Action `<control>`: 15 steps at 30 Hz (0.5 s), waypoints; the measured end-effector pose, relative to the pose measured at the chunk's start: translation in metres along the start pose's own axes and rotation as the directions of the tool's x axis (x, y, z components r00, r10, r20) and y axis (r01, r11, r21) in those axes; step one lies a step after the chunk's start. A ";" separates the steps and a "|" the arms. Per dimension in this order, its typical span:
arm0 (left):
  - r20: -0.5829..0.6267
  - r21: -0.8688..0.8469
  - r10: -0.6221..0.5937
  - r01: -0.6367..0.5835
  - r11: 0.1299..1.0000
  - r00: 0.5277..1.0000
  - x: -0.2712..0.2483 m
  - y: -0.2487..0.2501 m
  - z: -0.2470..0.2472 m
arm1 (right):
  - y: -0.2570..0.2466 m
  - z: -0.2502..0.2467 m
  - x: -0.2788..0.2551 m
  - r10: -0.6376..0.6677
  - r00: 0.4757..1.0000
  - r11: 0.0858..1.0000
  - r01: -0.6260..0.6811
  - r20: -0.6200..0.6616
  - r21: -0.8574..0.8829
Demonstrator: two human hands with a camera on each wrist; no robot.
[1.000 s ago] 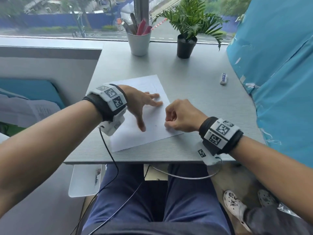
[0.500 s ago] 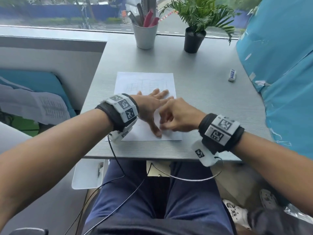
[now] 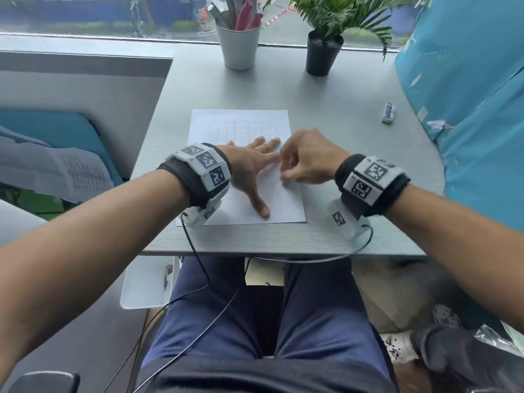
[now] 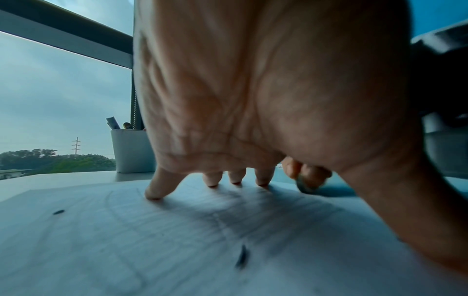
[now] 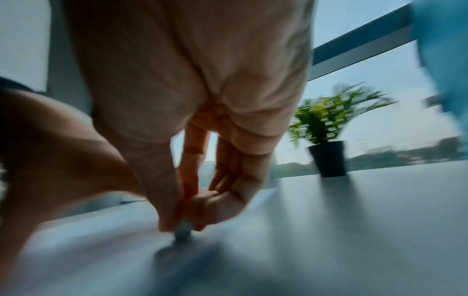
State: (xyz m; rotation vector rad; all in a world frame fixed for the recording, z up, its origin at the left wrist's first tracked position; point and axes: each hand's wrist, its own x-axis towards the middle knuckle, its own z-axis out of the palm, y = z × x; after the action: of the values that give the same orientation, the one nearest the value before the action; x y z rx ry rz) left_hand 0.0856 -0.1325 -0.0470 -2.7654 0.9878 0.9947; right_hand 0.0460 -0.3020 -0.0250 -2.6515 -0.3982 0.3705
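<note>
A white sheet of paper (image 3: 241, 126) with faint pencil lines lies on the grey table (image 3: 283, 242). My left hand (image 3: 255, 177) presses flat on it, fingers spread and straight; the fingertips (image 4: 153, 195) touch the sheet (image 4: 101, 240). My right hand (image 3: 283, 174) is just right of it, fingers curled. It pinches a small grey object (image 5: 183, 230) between thumb and fingers, tip down on the paper. That object (image 4: 303, 185) also shows past my left palm. The right wrist view is motion-blurred.
A white cup of pens (image 3: 241, 46) and a black potted plant (image 3: 323, 55) stand at the table's far edge by the window. A small white eraser (image 3: 388, 112) lies at right near blue fabric (image 3: 467, 80). Dark crumbs (image 4: 241, 258) dot the paper.
The sheet, skewed a second ago, now lies square to the table edge. My right hand moved from the sheet's right edge up to beside my left fingers.
</note>
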 end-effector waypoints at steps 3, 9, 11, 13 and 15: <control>0.003 -0.001 0.020 -0.020 1.000 1.000 0.000 0.001 0.000 | -0.019 0.015 -0.017 -0.146 0.969 0.989 0.146 0.200 0.013; -0.003 0.019 0.005 -0.005 1.000 1.000 0.000 0.002 0.000 | 0.003 -0.002 0.003 -0.016 1.000 1.000 0.016 0.021 -0.001; 0.001 0.014 0.018 -0.018 1.000 1.000 -0.001 0.002 -0.001 | -0.015 0.015 -0.011 -0.135 0.980 0.991 0.136 0.149 0.003; 0.004 0.018 0.017 -0.017 1.000 1.000 -0.002 0.001 -0.001 | -0.012 0.010 -0.008 -0.110 0.981 0.994 0.112 0.157 -0.003; 0.005 0.039 0.006 -0.007 0.999 1.000 -0.002 0.002 -0.001 | 0.003 -0.007 0.003 -0.002 0.999 1.000 0.003 0.051 -0.011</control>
State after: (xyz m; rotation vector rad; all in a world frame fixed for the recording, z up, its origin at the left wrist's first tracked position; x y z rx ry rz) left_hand 0.0839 -0.1339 -0.0447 -2.7290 1.0050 0.9725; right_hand 0.0513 -0.3061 -0.0202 -2.6568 -0.4209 0.4369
